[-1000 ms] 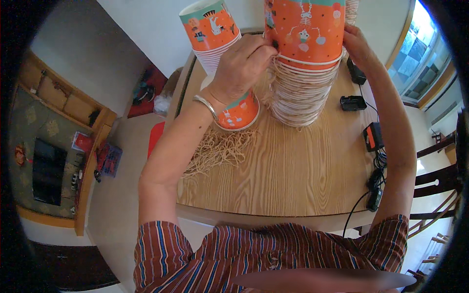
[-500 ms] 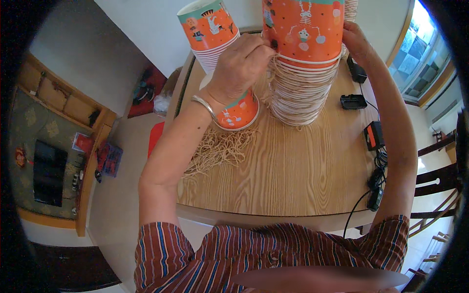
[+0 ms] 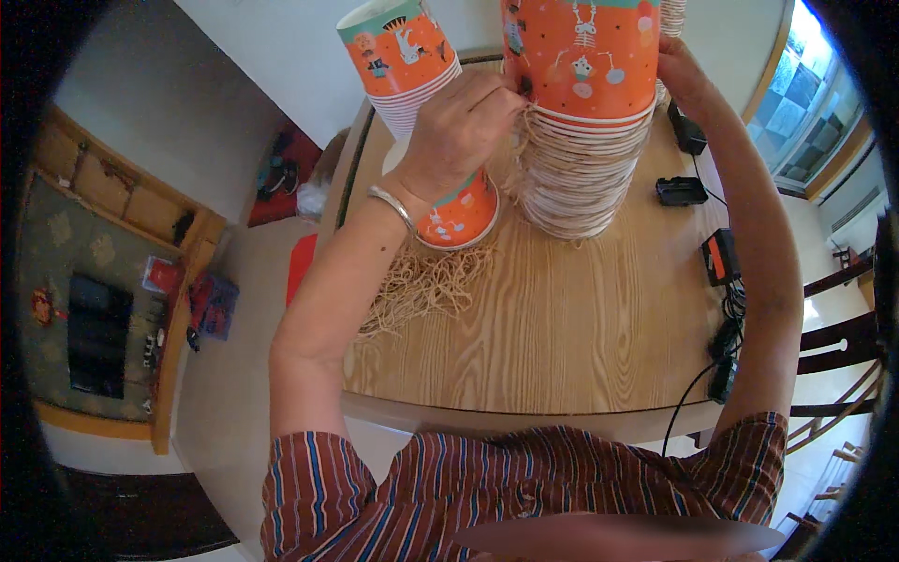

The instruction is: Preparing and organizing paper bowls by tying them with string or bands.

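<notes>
A tall upside-down stack of orange paper cups (image 3: 585, 70) with Halloween pictures stands before me; several white rims ring its lower part, tangled with tan cords. My left hand (image 3: 465, 126), a silver bangle at its wrist, pinches a tan cord (image 3: 530, 117) at the stack's left side, by the orange cup's rim. Against the stack's right side lies my right hand (image 3: 685, 80), its fingers curled round behind and mostly hidden. Under my left wrist an orange cup (image 3: 459, 220) stands rim down, partly covered. Next to it a pile of loose tan cords (image 3: 421, 290) lies on the table.
Another stack of orange cups (image 3: 403, 56) stands at the back left of the wooden table (image 3: 524, 347). Along the right edge are a black tray-like piece (image 3: 681, 191), an orange-and-black box (image 3: 720, 258) and black cables (image 3: 723, 342). Dark wooden chairs (image 3: 843, 345) stand at the right.
The view has shifted slightly. Both hands keep their places at the stack, the left still pinching by the rim; nothing else has visibly moved.
</notes>
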Demonstrator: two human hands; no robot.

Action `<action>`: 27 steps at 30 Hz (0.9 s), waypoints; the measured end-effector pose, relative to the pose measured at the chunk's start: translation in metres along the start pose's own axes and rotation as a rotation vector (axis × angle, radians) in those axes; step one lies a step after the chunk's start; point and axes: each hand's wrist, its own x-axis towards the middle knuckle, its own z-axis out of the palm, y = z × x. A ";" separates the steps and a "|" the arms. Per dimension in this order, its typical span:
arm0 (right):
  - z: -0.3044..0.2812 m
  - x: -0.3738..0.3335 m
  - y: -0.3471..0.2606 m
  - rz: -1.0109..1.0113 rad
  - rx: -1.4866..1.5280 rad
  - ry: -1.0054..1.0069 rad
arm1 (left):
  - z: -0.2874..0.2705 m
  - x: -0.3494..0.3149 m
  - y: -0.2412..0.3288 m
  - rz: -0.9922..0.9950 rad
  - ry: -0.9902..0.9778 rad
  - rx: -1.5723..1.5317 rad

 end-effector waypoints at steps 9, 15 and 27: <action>0.012 -0.005 -0.002 0.067 -0.034 0.021 | 0.002 -0.009 0.002 -0.045 0.026 -0.034; 0.023 -0.023 -0.012 0.022 0.046 0.162 | -0.010 -0.031 0.009 -0.047 -0.021 -0.023; 0.150 -0.134 -0.092 -0.206 0.504 0.514 | -0.041 -0.105 -0.020 -0.685 -0.368 0.040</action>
